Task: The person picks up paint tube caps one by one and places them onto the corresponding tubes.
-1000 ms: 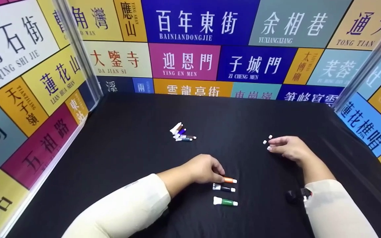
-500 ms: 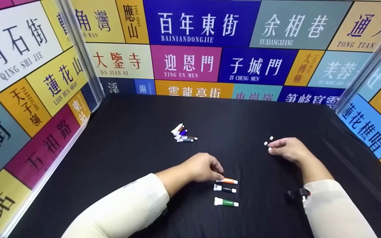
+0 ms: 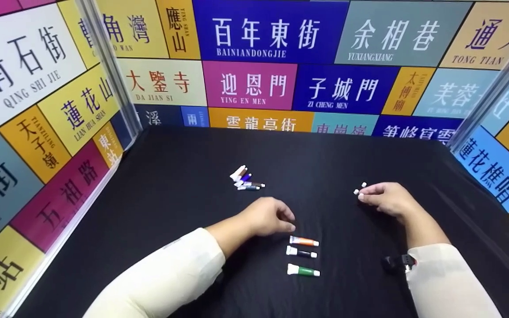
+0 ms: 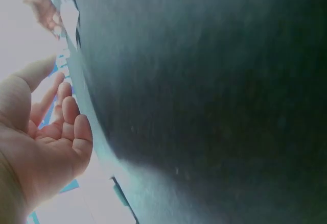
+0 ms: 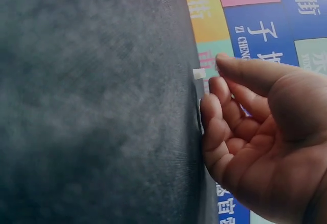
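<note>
Tablecloth's [image 3: 184, 176] orange tube [image 3: 305, 241]: perhaps head-view only.

Left hand [image 3: 270, 217] relaxed, loosely bent; right hand [image 3: 386, 198] farther forward, curled inward.

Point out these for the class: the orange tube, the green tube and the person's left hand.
orange tube [image 3: 305, 241]: head view, on its orange body.
green tube [image 3: 305, 270]: head view, on its green body.
left hand [image 3: 269, 216]: head view, on its back.

Head looks forward-down; close wrist views, left fingers [image 4: 71, 107] at nine o'clock, right fingers [image 5: 212, 122] at three, share its table [image 3: 170, 176].
</note>
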Demonstrator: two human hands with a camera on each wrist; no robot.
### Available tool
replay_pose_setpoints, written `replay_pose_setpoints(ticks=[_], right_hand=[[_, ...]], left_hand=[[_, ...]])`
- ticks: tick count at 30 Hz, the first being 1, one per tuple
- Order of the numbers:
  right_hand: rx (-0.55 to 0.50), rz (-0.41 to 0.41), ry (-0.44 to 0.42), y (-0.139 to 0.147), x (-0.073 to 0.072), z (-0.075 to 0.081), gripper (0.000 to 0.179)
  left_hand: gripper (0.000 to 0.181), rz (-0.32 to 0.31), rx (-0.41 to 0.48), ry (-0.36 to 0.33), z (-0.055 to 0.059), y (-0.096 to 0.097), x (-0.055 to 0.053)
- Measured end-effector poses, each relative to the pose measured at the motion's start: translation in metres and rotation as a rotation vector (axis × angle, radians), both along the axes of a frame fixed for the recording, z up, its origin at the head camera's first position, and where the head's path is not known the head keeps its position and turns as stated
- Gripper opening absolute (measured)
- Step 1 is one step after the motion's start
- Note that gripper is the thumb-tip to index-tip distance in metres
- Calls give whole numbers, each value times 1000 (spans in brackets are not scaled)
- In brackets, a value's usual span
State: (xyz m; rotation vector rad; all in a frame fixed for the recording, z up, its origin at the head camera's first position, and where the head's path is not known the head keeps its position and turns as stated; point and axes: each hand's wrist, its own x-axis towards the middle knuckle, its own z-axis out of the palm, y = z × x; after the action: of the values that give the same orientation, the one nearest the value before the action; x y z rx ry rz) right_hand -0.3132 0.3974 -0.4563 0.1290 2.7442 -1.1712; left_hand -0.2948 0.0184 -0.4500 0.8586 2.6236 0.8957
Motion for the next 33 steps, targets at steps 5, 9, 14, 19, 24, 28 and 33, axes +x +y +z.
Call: replay_pose_setpoints(ticks=[5,9,14,19,24,28,33], right_hand=[[-13,-26,43,-7,7,10,48],[-29,-26,69,-12,13,17,47],[-17,-5,113,-17,20,27,40],[-30,14,142,-24,28,38,40],[-44,46,184,-34,37,50,37],[-42,62,214,-42,42,59,36],[-30,78,228,-51,47,66,36]], left_hand=[[23,52,28,32,1,-8,-14],[26,86,48,68,0,-16,-25],[30,129,61,85,-2,-26,-37],[31,168,58,114,-5,-35,-48],[29,211,52,188,-7,-44,-58],[27,275,20,235,-7,-52,-64],[31,324,-32,227,-9,-59,-70]])
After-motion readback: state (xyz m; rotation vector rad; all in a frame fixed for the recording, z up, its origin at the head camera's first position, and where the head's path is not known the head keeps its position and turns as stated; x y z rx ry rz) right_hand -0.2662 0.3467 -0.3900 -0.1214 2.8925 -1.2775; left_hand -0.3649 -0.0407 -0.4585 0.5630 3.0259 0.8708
